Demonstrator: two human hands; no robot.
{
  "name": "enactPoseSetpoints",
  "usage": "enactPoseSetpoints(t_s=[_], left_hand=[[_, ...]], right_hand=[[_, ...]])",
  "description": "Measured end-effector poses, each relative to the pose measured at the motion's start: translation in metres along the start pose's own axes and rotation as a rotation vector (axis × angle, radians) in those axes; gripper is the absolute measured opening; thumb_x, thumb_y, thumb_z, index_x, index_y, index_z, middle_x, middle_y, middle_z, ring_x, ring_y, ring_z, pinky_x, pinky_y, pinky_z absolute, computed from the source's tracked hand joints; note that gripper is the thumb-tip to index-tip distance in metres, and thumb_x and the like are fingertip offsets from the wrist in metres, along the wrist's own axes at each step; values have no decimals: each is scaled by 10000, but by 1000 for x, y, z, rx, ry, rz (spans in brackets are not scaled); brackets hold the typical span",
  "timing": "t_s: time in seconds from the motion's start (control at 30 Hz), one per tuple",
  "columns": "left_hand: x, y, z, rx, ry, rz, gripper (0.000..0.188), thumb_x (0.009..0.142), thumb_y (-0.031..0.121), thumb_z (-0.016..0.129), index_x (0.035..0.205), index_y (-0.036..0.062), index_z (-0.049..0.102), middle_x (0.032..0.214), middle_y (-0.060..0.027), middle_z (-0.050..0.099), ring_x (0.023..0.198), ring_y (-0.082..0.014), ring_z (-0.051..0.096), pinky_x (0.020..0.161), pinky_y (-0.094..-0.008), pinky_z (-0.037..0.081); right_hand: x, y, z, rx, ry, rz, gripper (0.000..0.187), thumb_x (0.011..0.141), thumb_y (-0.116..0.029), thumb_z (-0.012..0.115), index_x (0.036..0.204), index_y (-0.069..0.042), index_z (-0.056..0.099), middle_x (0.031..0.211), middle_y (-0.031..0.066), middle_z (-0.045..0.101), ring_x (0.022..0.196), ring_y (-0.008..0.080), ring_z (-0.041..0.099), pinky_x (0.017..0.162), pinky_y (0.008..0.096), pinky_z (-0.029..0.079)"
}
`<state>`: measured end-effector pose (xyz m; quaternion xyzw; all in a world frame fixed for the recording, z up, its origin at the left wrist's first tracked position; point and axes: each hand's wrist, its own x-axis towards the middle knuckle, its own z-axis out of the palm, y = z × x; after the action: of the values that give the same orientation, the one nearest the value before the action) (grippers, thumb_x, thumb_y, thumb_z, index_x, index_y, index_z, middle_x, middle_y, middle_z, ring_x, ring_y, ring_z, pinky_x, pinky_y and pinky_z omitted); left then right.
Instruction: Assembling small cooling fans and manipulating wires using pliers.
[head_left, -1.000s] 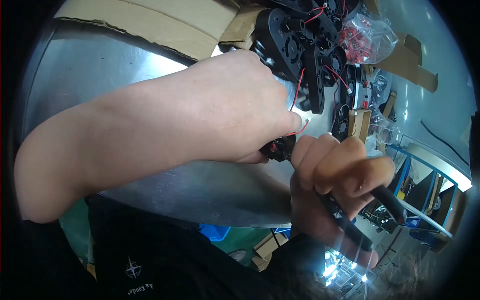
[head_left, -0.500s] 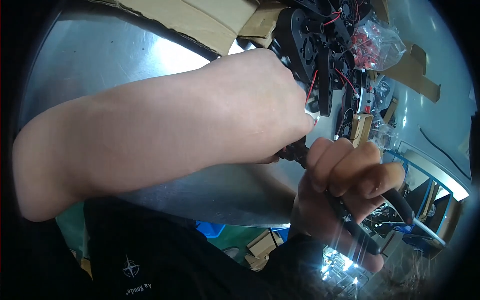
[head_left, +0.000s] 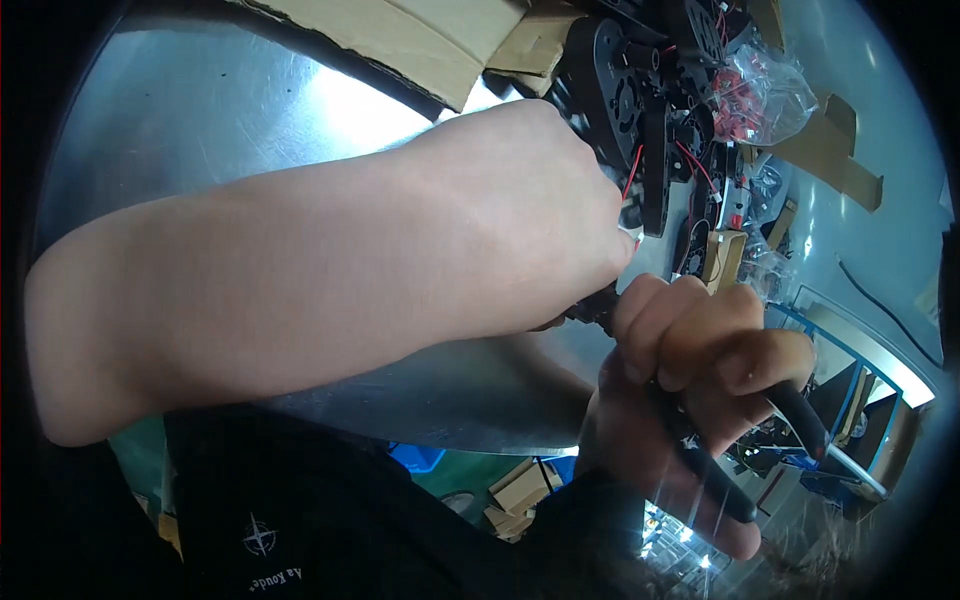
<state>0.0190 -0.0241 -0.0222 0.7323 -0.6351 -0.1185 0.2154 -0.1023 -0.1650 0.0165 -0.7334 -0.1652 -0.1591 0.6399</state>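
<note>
Your right hand [head_left: 690, 400] is wrapped tight round the black handles of a pair of pliers [head_left: 700, 450]; fingers fully curled, handles squeezed together. The tool's long axis runs from lower right, where the handle ends stick out past your little finger, up and left toward the nose, which disappears under your left hand [head_left: 530, 220]. The nose itself is hidden, so you cannot tell what it bites on.

Left hand lies across the middle of the view, back of the hand up, fingertips bunched narrow at its right edge and pinching something small just above the pliers' nose; the pinched part is too covered to name. A thin red wire [head_left: 632, 172] runs up from those fingertips to the black fan parts [head_left: 640, 90] stacked on the metal table [head_left: 200, 130].

So the work point sits directly between the two hands, left above, right below, touching or nearly so. A bag of red connectors [head_left: 760, 95] and a cardboard box [head_left: 420, 35] lie further off, beyond the fans
</note>
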Motion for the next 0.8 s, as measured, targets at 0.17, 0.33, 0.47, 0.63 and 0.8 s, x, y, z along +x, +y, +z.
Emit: enactPoseSetpoints(t_s=[0.17,0.33,0.47,0.63,0.8], left_hand=[[3,4,-1,52,-17,2,202,969,166,706,1152,134,787,1025,-90,781,958,-206,774,832,-370,633],[5,-1,9,101,96,52,183,969,242,728,1117,153,790,989,-74,783,937,-219,776,833,-365,624],[11,-8,11,135,150,169,251,942,366,763,1093,169,799,932,-56,783,924,-220,776,815,-353,620],[15,-12,13,122,155,249,250,935,374,772,1061,161,806,919,-67,781,919,-220,775,805,-344,619],[17,-7,10,39,43,274,228,941,316,769,1063,128,815,924,-109,783,888,-250,776,801,-354,630]], right_hand=[[0,-4,6,-74,-81,74,890,730,-954,633,1037,-143,434,763,31,463,538,124,441,511,294,333],[-6,7,2,203,148,56,793,765,-953,594,931,-192,447,625,-36,382,477,89,352,467,268,289],[-4,9,-13,321,93,57,731,814,-921,580,881,-206,450,588,-47,395,436,69,326,431,241,272],[-6,21,-33,491,-6,55,610,912,-781,620,823,-200,460,553,-56,417,391,38,333,377,210,297],[-14,22,-38,661,-10,5,687,967,-802,489,789,-139,476,515,-11,463,331,125,370,372,276,340]])
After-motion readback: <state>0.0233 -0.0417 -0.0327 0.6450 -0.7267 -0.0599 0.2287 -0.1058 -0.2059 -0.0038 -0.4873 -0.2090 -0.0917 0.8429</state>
